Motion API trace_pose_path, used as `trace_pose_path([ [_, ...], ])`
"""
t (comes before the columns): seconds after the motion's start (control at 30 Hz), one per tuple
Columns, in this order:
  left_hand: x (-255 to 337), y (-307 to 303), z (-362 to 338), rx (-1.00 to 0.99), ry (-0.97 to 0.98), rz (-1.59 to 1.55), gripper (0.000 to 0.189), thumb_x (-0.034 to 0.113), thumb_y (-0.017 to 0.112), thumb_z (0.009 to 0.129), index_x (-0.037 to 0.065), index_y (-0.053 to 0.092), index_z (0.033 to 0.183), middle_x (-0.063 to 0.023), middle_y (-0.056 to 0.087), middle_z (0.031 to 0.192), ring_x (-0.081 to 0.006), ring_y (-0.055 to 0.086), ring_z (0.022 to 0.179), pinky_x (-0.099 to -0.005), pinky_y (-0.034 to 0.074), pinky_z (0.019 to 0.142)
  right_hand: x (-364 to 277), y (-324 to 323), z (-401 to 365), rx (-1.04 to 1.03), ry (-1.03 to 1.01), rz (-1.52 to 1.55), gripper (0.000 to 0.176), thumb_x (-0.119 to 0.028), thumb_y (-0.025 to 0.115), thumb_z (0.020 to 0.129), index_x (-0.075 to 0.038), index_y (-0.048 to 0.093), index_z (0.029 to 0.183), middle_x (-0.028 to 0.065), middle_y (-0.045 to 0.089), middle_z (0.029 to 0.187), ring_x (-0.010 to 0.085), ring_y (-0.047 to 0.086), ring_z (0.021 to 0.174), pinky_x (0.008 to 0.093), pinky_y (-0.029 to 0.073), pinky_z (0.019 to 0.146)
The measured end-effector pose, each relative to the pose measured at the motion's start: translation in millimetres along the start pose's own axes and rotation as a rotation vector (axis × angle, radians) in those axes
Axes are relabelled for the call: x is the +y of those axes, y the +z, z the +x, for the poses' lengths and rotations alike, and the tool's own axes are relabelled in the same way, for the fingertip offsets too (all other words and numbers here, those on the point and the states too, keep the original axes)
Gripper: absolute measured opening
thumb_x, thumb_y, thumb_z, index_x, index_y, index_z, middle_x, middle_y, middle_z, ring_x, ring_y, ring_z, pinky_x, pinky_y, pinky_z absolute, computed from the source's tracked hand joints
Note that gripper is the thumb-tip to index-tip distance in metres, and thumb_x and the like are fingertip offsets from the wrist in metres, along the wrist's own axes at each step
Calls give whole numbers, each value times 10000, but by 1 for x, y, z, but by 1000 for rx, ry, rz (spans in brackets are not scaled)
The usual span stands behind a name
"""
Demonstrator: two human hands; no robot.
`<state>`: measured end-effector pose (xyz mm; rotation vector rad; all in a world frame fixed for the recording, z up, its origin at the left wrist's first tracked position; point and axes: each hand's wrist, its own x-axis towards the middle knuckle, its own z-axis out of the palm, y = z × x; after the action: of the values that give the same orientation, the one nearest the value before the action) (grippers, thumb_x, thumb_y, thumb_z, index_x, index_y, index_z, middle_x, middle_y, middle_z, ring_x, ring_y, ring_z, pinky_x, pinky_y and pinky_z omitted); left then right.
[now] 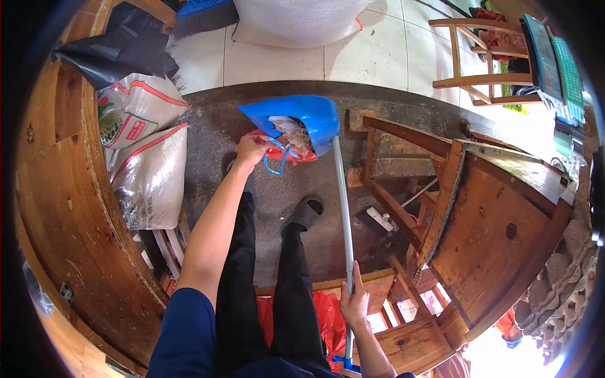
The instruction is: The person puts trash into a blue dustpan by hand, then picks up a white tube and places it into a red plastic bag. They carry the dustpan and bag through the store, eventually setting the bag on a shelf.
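Note:
A blue long-handled dustpan is tilted over the dark floor, with greyish litter in its mouth. Under its lip shows a red plastic bag, and a blue plastic strip dangles beside it. My left hand is closed at the bag's left edge, close to the dustpan's mouth. Lower right, my right hand grips the grey pole handle of the dustpan. Part of the bag is hidden behind the dustpan and litter.
White sacks lean at the left beside a wooden counter. A wooden desk stands at the right, near a power strip on the floor. Ahead are a large pale sack and a blue broom.

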<state>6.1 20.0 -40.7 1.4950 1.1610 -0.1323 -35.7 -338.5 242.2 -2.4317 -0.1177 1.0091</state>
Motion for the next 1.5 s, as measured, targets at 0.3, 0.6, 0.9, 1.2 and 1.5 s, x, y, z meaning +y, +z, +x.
trace_pose_path([
  [0.3,15,0,-8,2,20,-244,110,-25,579,756,39,556,843,-35,582,787,-121,546,681,-279,441,600,-1,1,3,-9,32,8,553,-52,504,853,-23,313,1371,279,597,780,367,623,614,368,469,529],
  [0.6,18,-5,-6,-167,-249,-461,105,-21,546,785,42,542,869,-45,569,832,-140,558,719,-270,464,643,0,2,8,-25,63,-15,565,-62,510,850,-44,311,1378,250,585,718,344,607,557,347,454,498],
  [0.9,13,-3,-10,-167,-89,-409,340,-31,460,766,9,512,1100,-104,587,953,-177,584,829,-296,473,756,-6,4,13,-30,116,-10,562,-70,503,860,-75,309,1387,247,595,750,334,619,582,351,461,516],
  [1.2,16,-7,-19,-209,-132,-412,382,-48,428,797,6,460,1173,-131,564,1083,-199,582,942,-307,483,815,2,12,14,6,40,19,558,-76,503,865,-67,304,1387,283,602,959,362,640,685,352,487,576],
  [1.5,24,-15,-27,-320,-90,-380,304,-62,477,737,-10,515,1034,-129,610,1000,-200,599,934,-299,457,856,0,14,18,-22,84,57,561,-63,514,857,-62,314,1382,272,602,964,341,643,717,342,485,622],
])
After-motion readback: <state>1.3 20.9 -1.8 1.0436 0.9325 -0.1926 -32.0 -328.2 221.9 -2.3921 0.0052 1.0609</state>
